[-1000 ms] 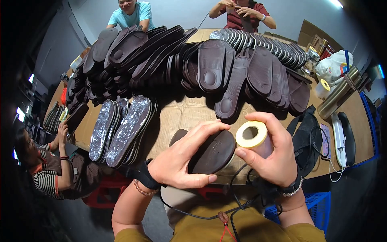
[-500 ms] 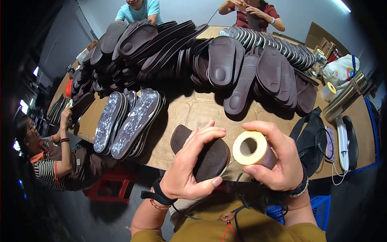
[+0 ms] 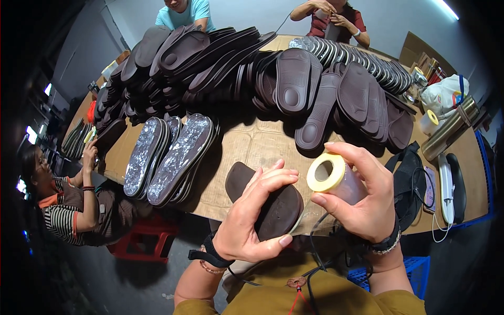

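Observation:
My left hand [image 3: 245,223] is wrapped across a dark brown insole [image 3: 281,211], its fingers over the top and its thumb along the near edge. A thin pale edge shows along the insole's lower right side. To the right, my right hand [image 3: 370,197] grips a roll of clear film [image 3: 350,185] with a yellowish core end, thumb and fingers around it. The roll is held up, tilted, slightly apart from the insole. Whether a strip of film runs between the two cannot be made out.
Film-wrapped insoles [image 3: 181,160] stand at the left on the cardboard-covered table [image 3: 244,152]. Piles of brown insoles [image 3: 299,81] fill the far side. A steel flask [image 3: 450,128], black bag [image 3: 407,181] and white power strip [image 3: 447,184] lie at right. Co-workers sit around.
My right hand has raised the film roll slightly and tilted it, so more of its side shows. My left hand stays around the insole, shifted a little to the right in the picture.

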Demonstrator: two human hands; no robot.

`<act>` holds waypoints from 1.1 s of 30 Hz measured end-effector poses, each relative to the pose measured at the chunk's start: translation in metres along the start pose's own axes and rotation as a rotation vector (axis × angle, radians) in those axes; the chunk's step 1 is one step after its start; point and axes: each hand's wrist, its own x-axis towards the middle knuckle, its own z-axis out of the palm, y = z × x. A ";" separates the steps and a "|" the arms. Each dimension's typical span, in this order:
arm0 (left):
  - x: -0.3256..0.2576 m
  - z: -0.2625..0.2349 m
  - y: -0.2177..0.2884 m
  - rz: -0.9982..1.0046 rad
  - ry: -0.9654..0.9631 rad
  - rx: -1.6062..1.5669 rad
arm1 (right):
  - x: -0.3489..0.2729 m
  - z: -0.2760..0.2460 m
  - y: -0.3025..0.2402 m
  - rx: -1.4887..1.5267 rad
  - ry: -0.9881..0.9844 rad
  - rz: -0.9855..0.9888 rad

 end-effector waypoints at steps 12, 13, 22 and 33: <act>-0.003 -0.001 0.001 0.030 0.001 0.013 | 0.003 0.007 0.001 -0.003 -0.088 0.048; -0.003 0.000 0.000 0.053 0.001 0.006 | 0.003 0.007 0.001 0.010 -0.110 0.067; -0.017 0.005 0.003 0.074 0.029 0.061 | -0.004 0.007 0.004 0.230 -0.362 0.256; -0.078 0.022 0.016 -0.065 0.184 0.210 | -0.033 0.038 0.004 0.425 -0.448 0.065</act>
